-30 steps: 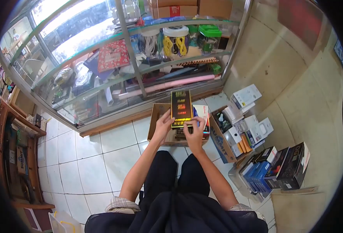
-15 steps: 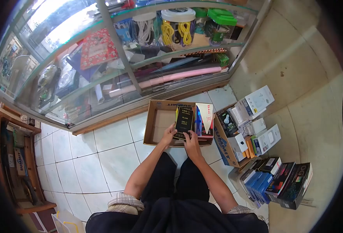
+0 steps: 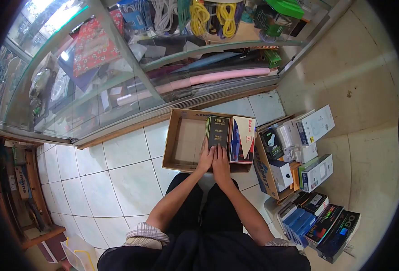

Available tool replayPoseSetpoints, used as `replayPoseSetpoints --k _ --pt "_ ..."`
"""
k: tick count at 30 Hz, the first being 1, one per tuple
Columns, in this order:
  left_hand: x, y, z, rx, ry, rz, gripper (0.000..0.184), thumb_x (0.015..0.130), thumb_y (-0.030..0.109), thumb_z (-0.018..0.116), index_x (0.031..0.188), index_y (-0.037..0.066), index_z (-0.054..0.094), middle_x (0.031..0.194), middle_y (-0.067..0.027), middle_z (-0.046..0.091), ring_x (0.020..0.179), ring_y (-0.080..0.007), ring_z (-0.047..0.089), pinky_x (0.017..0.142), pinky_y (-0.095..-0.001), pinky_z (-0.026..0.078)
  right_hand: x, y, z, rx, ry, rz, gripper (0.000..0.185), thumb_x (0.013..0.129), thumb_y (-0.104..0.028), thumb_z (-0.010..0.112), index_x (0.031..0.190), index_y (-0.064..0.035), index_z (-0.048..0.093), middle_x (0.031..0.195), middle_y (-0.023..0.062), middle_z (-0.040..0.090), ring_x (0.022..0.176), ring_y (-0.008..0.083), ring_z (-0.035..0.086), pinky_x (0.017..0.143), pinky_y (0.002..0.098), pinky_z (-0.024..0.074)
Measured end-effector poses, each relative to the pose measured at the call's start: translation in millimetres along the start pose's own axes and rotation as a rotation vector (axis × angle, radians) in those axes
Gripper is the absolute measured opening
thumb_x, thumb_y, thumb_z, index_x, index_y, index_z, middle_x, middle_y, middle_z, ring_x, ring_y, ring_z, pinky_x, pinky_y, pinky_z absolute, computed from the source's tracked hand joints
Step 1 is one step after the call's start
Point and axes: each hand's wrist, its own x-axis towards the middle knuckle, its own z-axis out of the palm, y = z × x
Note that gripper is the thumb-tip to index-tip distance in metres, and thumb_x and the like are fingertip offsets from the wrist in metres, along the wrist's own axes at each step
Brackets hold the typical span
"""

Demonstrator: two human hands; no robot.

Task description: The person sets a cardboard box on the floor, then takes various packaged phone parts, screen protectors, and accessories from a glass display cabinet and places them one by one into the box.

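A thin black box printed "GLASS" (image 3: 218, 128) lies on top of a stack in the left-middle of an open brown carton (image 3: 167, 149) on the floor. The stack's near end is covered by both hands. My left hand (image 3: 205, 156) is at its lower left, fingers along the side and thumb near the top, closed on the edge. Flat on the box's near end rests my right hand (image 3: 221, 163), its fingers stretched out. Right of the stack, inside the carton, sits a box with a cream and blue top (image 3: 243, 135), apart from my fingers.
Close on the right stands a second carton (image 3: 266, 176) packed with white accessory boxes. Nearer me is a group of black and blue boxes (image 3: 317, 226) by the wall. A glass display case (image 3: 163, 86) rises behind the carton. On the left is a wooden shelf (image 3: 41, 235).
The black box now lies flatter in the carton, farther left of upright hands' earlier grip. My right hand has moved from the box's right corner onto its near end. The view has shifted slightly.
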Motion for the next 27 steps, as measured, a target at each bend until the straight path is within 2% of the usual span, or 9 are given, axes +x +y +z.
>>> replayPoseSetpoints --k 4,7,10,12,16,18,20,24,27 --pt "0 47 -9 0.381 0.011 -0.033 0.056 0.089 0.021 0.042 0.136 0.001 0.019 0.139 -0.0196 0.023 0.131 -0.0349 0.015 0.106 -0.0392 0.014 7 1 -22 -0.015 0.001 -0.052 0.045 0.076 0.000 0.049 0.119 0.0083 0.041 0.126 0.0235 0.038 0.118 0.0363 0.036 0.097 0.0415 0.0342" --pt "20 133 -13 0.222 0.046 0.486 0.053 0.089 0.018 0.042 0.135 0.000 0.022 0.139 -0.0181 0.024 0.130 -0.0326 0.019 0.105 -0.0361 0.016 45 -6 -91 0.322 0.279 -0.062 0.039 0.078 0.005 0.048 0.117 0.0032 0.047 0.124 0.0210 0.040 0.117 0.0369 0.038 0.097 0.0430 0.0331" --pt "27 284 -13 0.056 -0.041 0.829 0.049 0.087 0.014 0.044 0.131 -0.001 0.028 0.137 -0.0178 0.029 0.129 -0.0321 0.024 0.104 -0.0361 0.018 103 -16 -215 0.335 0.589 -0.190 0.039 0.077 0.006 0.050 0.116 -0.0009 0.049 0.122 0.0171 0.043 0.116 0.0347 0.039 0.095 0.0424 0.0341" --pt "33 366 -12 -0.043 -0.105 1.073 0.052 0.089 0.018 0.043 0.133 -0.001 0.024 0.138 -0.0165 0.025 0.130 -0.0258 0.022 0.106 -0.0355 0.014 135 -27 -293 0.336 0.789 -0.288 0.037 0.076 0.007 0.050 0.112 -0.0007 0.052 0.120 0.0168 0.046 0.111 0.0344 0.043 0.093 0.0407 0.0345" --pt "46 507 -2 -0.157 -0.063 1.482 0.044 0.087 0.011 0.043 0.127 -0.001 0.029 0.132 -0.0158 0.032 0.127 -0.0258 0.027 0.106 -0.0370 0.016 192 -49 -414 0.288 1.170 -0.495 0.033 0.075 0.006 0.050 0.107 0.0003 0.056 0.113 0.0167 0.051 0.105 0.0320 0.049 0.091 0.0396 0.0362" --pt "54 562 6 -0.175 -0.057 1.534 0.044 0.087 0.010 0.043 0.127 -0.001 0.029 0.131 -0.0151 0.034 0.126 -0.0249 0.028 0.106 -0.0370 0.017 223 -58 -455 0.254 1.240 -0.523 0.031 0.076 0.005 0.051 0.106 -0.0002 0.056 0.110 0.0163 0.052 0.103 0.0312 0.050 0.089 0.0379 0.0382" --pt "66 607 12 -0.185 -0.053 1.574 0.044 0.086 0.009 0.044 0.127 -0.001 0.030 0.129 -0.0144 0.035 0.126 -0.0240 0.029 0.106 -0.0370 0.017 254 -66 -492 0.540 1.277 -0.607 0.027 0.079 0.003 0.049 0.104 -0.0008 0.057 0.107 0.0152 0.053 0.101 0.0271 0.051 0.088 0.0352 0.0395" --pt "89 676 23 -0.319 -0.107 1.455 0.040 0.085 0.007 0.044 0.124 0.001 0.033 0.127 -0.0122 0.037 0.123 -0.0199 0.032 0.105 -0.0365 0.019 309 -68 -553 0.784 1.295 -0.735 0.025 0.082 0.002 0.046 0.105 -0.0015 0.055 0.107 0.0132 0.052 0.099 0.0227 0.052 0.088 0.0328 0.0402" --pt "107 717 28 -0.128 -0.044 1.426 0.040 0.085 0.009 0.045 0.122 0.001 0.033 0.123 -0.0143 0.037 0.120 -0.0220 0.034 0.103 -0.0362 0.024 361 -57 -594 0.993 1.205 -0.640 0.026 0.083 -0.002 0.046 0.109 0.0001 0.051 0.109 0.0122 0.049 0.097 0.0206 0.052 0.086 0.0310 0.0410"
